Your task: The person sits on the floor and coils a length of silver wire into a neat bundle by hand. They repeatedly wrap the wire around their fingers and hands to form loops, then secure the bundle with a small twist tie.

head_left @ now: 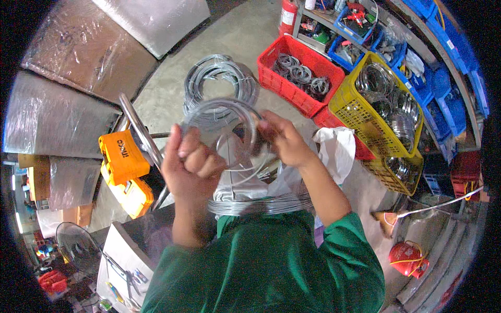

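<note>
Between my hands hangs a coil of thin grey wire (248,119), smeared by motion. The fingers of my left hand (194,163) are curled closed at the coil's left side, thumb up. My right hand (286,140) pinches its right side. Across my lap lies a larger wire coil (261,205) in many shiny turns. On the floor beyond my hands rests a stack of wire coils (194,78). A white sack (334,151) lies beside my right forearm, and its contents are hard to make out.
To the right stand a red crate (273,73) of small wire coils and a yellow crate (344,104) of metal rings, below shelves of blue bins (441,96). Orange tool cases (123,156), a metal tube (138,125) and wrapped boxes (88,49) are at the left. A red gas cylinder (407,259) stands lower right.
</note>
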`<state>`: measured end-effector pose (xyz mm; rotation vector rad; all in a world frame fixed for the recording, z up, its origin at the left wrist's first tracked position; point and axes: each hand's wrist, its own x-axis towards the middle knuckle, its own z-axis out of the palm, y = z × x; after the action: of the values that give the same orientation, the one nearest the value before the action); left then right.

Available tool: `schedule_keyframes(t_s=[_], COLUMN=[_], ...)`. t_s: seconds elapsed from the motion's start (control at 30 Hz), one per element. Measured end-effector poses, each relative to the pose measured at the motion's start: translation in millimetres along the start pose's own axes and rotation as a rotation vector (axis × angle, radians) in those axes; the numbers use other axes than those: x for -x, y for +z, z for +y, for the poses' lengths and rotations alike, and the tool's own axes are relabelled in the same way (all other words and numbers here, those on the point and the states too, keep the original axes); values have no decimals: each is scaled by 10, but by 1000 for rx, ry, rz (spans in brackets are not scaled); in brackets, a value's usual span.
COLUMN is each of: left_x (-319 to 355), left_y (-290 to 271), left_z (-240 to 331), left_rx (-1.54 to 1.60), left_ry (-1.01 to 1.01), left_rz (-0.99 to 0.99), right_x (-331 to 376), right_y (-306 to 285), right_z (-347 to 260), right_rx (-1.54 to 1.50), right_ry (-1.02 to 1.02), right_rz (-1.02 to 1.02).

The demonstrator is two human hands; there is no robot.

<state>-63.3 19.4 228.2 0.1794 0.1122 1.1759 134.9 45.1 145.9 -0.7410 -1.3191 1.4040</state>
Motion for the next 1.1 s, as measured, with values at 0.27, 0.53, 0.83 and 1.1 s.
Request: schedule_keyframes(t_s=[0.27,0.53,0.83,1.1], left_x=[-133,-190,17,-267], left_y=[119,294,1057,-39], left_z=[523,796,1899,419], left_rx=[-95,-147,-485,5], left_ry=[117,242,499,185], left_rz=[-268,-373,-556,-241], right_x=[584,562,199,-171], right_y=[-334,-617,-1280,-406], right_z=[871,1076,787,821], right_rx=[-76,284,936,-1267], right_ry=[349,376,83,-55], right_rz=[-129,95,198,245])
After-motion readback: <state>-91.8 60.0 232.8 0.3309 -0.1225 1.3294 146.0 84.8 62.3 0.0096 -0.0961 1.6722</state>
